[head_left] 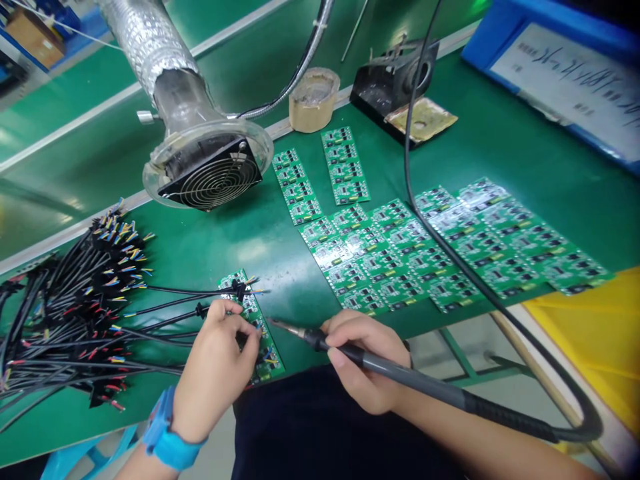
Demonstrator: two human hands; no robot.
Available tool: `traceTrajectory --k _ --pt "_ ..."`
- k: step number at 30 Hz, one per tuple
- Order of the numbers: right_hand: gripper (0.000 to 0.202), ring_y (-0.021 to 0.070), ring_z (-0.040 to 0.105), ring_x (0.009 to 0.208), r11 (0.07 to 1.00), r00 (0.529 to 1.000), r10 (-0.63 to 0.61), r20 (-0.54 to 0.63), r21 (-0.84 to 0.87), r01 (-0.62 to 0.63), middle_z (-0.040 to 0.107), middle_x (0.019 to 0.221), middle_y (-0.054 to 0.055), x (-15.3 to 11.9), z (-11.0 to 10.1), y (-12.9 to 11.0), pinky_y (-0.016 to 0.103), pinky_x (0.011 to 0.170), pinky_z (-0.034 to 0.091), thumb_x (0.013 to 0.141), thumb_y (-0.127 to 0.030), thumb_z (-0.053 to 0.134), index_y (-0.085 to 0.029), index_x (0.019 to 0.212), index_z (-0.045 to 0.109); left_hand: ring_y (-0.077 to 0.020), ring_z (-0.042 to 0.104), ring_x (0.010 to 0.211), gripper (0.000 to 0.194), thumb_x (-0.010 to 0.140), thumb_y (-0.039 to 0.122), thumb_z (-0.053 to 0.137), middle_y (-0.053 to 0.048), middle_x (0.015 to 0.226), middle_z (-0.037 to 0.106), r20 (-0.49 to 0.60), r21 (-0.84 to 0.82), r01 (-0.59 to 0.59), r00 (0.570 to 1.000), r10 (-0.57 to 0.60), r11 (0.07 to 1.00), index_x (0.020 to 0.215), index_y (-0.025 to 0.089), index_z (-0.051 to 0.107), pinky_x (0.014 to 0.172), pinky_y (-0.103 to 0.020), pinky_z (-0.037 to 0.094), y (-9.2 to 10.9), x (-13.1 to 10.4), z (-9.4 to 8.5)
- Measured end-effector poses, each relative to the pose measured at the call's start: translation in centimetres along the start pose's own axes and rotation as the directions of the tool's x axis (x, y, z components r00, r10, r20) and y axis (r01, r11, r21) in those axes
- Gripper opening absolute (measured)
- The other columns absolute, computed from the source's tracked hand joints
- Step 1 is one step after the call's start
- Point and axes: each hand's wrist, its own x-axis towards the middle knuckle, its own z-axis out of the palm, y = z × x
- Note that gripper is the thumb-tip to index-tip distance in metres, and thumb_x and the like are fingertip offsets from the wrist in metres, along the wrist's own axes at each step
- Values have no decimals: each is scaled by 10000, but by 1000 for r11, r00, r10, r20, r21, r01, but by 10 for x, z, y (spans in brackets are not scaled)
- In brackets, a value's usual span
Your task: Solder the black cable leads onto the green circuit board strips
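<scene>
Hanging over green bench, beyond L hand: fan hood. PCB strip is lying under L hand, thumb/finger pinching together, can't tell on what. R hand is gripping soldering iron.

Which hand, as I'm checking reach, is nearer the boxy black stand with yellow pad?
Right: the right hand is in front of the stand; the left hand, farther left.

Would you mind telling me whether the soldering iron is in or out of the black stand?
Out: the right hand holds the soldering iron away from the black stand.
</scene>
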Motion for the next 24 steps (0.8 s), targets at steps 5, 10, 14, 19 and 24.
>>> traceTrajectory --k 5,10,14,19,24 --pt "184 149 562 559 1000 1000 2 24 3 -2 556 638 24 0 1 2 271 480 473 686 -81 508 -197 826 538 -215 539 978 194 827 244 474 -75 976 437 1 -11 -13 1000 13 1000 716 184 621 813 -360 473 0 -2 -1" --pt "173 140 550 556 1000 999 6 51 -8 -6 557 645 26 0 2 2 263 481 469 693 -83 514 -194 824 537 -211 532 998 207 859 232 431 -80 981 439 -6 -21 -41 999 41 999 775 181 613 849 -369 464 0 -4 1" --pt "163 133 556 567 999 997 13 78 -32 -10 560 643 21 3 2 0 252 497 478 700 -83 518 -194 819 534 -214 529 990 200 860 237 430 -82 963 436 -33 -2 -32 999 32 999 771 173 597 846 -373 468 2 -3 3" --pt "145 132 565 583 996 993 31 117 -87 -21 564 651 16 5 3 -2 247 505 479 716 -97 518 -199 819 531 -205 539 929 200 855 233 436 -79 941 426 -38 20 -18 999 19 1000 759 155 593 842 -383 470 3 1 4" --pt "145 123 560 572 996 992 22 124 -88 -11 558 649 11 6 3 0 239 503 475 714 -97 517 -198 816 524 -195 539 902 198 837 222 450 -79 950 422 -19 23 -5 1000 5 1000 728 153 600 830 -377 478 3 2 3"
